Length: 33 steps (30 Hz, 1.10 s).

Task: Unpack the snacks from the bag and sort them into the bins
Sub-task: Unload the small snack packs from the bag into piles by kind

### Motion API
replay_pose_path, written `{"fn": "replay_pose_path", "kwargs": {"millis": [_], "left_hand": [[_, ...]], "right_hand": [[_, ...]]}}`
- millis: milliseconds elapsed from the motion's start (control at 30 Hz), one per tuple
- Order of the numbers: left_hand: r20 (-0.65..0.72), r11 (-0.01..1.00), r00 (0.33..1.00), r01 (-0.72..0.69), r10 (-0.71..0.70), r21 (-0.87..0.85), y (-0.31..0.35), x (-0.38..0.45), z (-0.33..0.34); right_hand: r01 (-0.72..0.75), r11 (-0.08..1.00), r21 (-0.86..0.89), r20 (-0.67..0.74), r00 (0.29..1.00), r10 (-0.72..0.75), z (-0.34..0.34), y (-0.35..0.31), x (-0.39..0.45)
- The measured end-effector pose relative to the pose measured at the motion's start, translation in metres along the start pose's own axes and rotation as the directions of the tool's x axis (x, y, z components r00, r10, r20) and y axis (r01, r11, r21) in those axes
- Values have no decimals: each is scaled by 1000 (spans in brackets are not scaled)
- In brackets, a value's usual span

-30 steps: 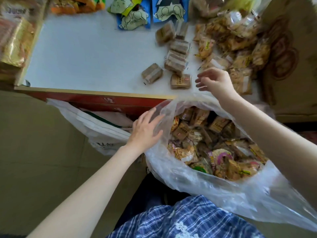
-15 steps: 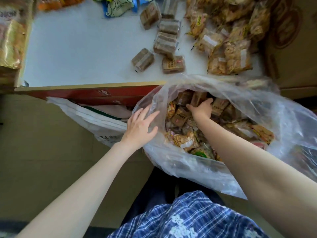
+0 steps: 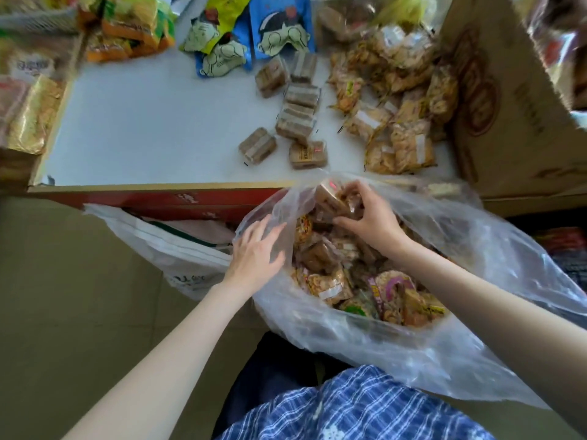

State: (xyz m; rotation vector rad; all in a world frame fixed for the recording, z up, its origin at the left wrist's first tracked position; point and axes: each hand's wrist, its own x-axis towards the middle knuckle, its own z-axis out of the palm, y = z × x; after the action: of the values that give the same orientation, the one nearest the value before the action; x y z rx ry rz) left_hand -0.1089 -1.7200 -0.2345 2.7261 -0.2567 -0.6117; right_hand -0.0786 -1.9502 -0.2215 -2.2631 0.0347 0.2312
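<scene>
A large clear plastic bag point(image 3: 476, 249) full of wrapped snacks rests on my lap against the table's front edge. My right hand point(image 3: 371, 217) is inside the bag's mouth, shut on a couple of brown snack packets point(image 3: 333, 195) lifted above the pile. My left hand point(image 3: 257, 249) lies flat on the bag's left rim, fingers spread, holding the plastic back. On the white table point(image 3: 158, 122) lie a row of brown snack packets point(image 3: 298, 112) and a heap of tan nut packets point(image 3: 397, 106).
Blue and green cartoon-print pouches point(image 3: 247, 36) lie at the table's back. Orange and gold packs point(image 3: 127, 30) crowd the left side. A cardboard box point(image 3: 508, 106) stands on the right. A white plastic bag point(image 3: 165, 242) hangs below the table edge.
My right hand went from over the table down into the bag, closed on brown packets and has lifted them. My left hand stayed on the rim.
</scene>
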Motion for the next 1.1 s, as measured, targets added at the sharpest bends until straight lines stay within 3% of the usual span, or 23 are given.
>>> {"fn": "replay_pose_path", "kwargs": {"millis": [267, 467, 567, 667, 800, 967, 1033, 1100], "left_hand": [[-47, 995, 996, -76, 72, -72, -23, 29, -17], [68, 991, 992, -98, 104, -91, -44, 52, -40], [75, 989, 989, -119, 126, -91, -52, 62, -49], [70, 987, 989, -125, 132, -97, -56, 71, -54], [60, 977, 979, -191, 197, -90, -49, 75, -47], [24, 935, 935, -351, 353, -59, -28, 67, -29], [-44, 905, 905, -425, 424, -15, -23, 61, -23], [-86, 894, 891, -448, 446, -6, -20, 57, -20]], "right_hand": [[-19, 999, -46, -234, 972, 8, 3, -44, 117], [-52, 998, -24, -422, 906, 37, 0, -86, 195], [-165, 984, -69, -271, 952, 141, 12, -90, 222], [-151, 984, -98, -81, 986, 143, 20, -93, 221], [-101, 990, -103, -227, 971, 75, 2, -84, 184], [-10, 976, -218, -233, 972, -42, -21, -36, 82], [70, 971, -230, -202, 972, -118, -16, -22, 39], [90, 966, -241, -52, 993, -105, 2, -6, 8]]}}
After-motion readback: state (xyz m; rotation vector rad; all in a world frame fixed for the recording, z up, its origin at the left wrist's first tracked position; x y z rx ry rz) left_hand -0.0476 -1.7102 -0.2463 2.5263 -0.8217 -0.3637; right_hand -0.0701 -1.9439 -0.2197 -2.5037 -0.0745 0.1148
